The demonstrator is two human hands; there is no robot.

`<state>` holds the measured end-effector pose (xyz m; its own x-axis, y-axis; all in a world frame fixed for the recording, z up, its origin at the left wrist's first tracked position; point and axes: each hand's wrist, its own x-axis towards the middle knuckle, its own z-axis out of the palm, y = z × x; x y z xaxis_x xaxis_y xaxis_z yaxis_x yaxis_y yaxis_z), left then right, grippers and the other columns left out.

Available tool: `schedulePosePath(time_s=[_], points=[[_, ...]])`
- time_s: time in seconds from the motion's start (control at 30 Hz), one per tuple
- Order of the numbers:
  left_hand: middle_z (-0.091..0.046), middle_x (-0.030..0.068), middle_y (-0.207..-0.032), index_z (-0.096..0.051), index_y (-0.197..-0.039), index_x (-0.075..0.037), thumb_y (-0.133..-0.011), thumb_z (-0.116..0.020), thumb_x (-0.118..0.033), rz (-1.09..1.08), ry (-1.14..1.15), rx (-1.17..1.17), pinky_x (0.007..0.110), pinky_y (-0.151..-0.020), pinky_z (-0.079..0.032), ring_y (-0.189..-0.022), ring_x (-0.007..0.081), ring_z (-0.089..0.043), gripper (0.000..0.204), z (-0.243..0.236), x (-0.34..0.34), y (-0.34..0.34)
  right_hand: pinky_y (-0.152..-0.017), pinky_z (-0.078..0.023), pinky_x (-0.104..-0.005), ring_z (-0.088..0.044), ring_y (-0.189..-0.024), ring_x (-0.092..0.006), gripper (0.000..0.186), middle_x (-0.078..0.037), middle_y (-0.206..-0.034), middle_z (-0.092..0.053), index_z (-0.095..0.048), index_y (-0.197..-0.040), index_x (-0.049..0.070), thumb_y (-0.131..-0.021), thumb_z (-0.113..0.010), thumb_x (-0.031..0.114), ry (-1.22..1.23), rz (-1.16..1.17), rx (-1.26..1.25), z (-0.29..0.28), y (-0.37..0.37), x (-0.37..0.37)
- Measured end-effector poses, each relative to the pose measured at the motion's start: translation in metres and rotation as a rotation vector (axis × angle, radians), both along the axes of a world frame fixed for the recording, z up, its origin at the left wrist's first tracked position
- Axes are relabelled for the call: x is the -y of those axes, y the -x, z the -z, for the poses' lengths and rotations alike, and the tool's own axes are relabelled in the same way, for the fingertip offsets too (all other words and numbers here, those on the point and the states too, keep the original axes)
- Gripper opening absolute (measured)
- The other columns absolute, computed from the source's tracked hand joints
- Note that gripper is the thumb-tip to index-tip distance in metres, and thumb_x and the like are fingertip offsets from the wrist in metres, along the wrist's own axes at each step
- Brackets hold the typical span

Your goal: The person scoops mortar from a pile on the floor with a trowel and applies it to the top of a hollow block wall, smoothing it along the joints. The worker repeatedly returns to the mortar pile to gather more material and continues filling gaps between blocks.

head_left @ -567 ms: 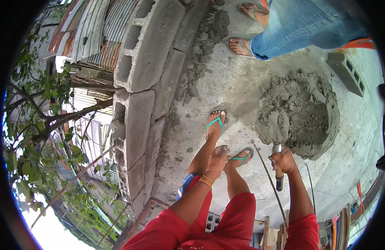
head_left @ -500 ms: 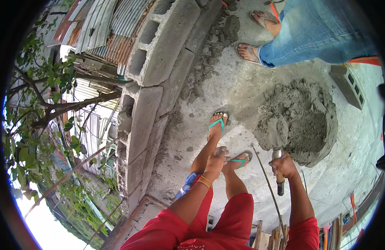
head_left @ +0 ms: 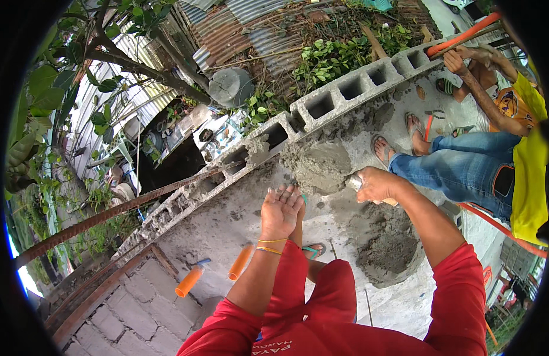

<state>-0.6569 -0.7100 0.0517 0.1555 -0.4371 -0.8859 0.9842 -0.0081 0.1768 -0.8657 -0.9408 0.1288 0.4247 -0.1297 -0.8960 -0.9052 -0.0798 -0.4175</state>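
Note:
My right hand (head_left: 376, 185) is closed around the handle of a trowel (head_left: 354, 183). A thick heap of wet grey mortar (head_left: 323, 167) covers the blade and hides most of it. The load is close to the row of hollow concrete blocks (head_left: 329, 118), whose cavities face up. My left hand (head_left: 281, 212) is open, palm up, with nothing in it, just left of and below the load. Some mortar (head_left: 256, 151) clings to the blocks ahead of it. On the floor to the right lies the mortar pile (head_left: 390, 252).
A rusty steel bar (head_left: 120, 207) slants across the left side. Two orange pipes (head_left: 189, 281) stand near the lower left. At right is a person in jeans (head_left: 464, 163), near another person's hands on an orange pipe (head_left: 464, 35). Beyond the wall are a grey bucket (head_left: 231, 87) and plants.
My right hand has carried the trowel, loaded with mortar, from the pile toward the block wall. My left hand has opened palm up. The view has swung toward the wall.

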Motion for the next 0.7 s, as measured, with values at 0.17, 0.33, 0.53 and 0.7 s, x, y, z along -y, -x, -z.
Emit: schedulePosePath(time_s=[0.17,0.33,0.53,0.7], points=[[-0.033,0.0208,-0.160,-0.027,-0.156,0.001,-0.110,-0.034,-0.047,-0.232,0.066,-0.083,0.052,-0.119,-0.034,-0.146,0.0394,-0.039,0.067,-0.035,0.051,-0.018,-0.073,-0.055,-0.0479,-0.072,-0.080,-0.0384,0.037,-0.026,-0.088,-0.072,-0.071,-0.101,-0.005,-0.072,-0.072,0.017,0.370,-0.459,0.165,-0.041,-0.118,0.069],[-0.013,0.0177,-0.171,-0.001,-0.165,-0.007,-0.109,-0.034,-0.048,-0.419,0.196,-0.096,0.055,-0.122,-0.028,-0.153,0.0374,-0.029,0.077,-0.035,0.085,-0.026,-0.084,-0.057,-0.0497,-0.073,-0.095,-0.0364,0.035,-0.018,-0.102,-0.075,-0.074,-0.113,0.010,-0.079,-0.066,0.013,0.687,-0.662,0.203,-0.037,-0.179,0.078],[-0.011,0.0145,-0.173,0.009,-0.165,-0.012,-0.108,-0.037,-0.049,-0.433,0.169,-0.048,0.053,-0.121,-0.027,-0.154,0.0351,-0.029,0.082,-0.017,0.105,-0.009,-0.103,-0.046,-0.0500,-0.069,-0.112,-0.0329,0.046,-0.012,-0.128,-0.069,-0.061,-0.138,0.019,-0.093,-0.065,0.025,0.767,-0.798,0.141,-0.010,-0.140,0.101],[-0.018,0.0145,-0.171,-0.015,-0.164,-0.008,-0.107,-0.039,-0.053,-0.454,-0.063,-0.026,0.053,-0.118,-0.030,-0.149,0.0370,-0.035,0.077,-0.002,0.102,0.003,-0.096,-0.052,-0.0487,-0.069,-0.110,-0.0349,0.056,-0.017,-0.129,-0.068,-0.055,-0.146,0.015,-0.093,-0.068,0.029,0.833,-0.775,0.191,-0.028,-0.085,0.117]])
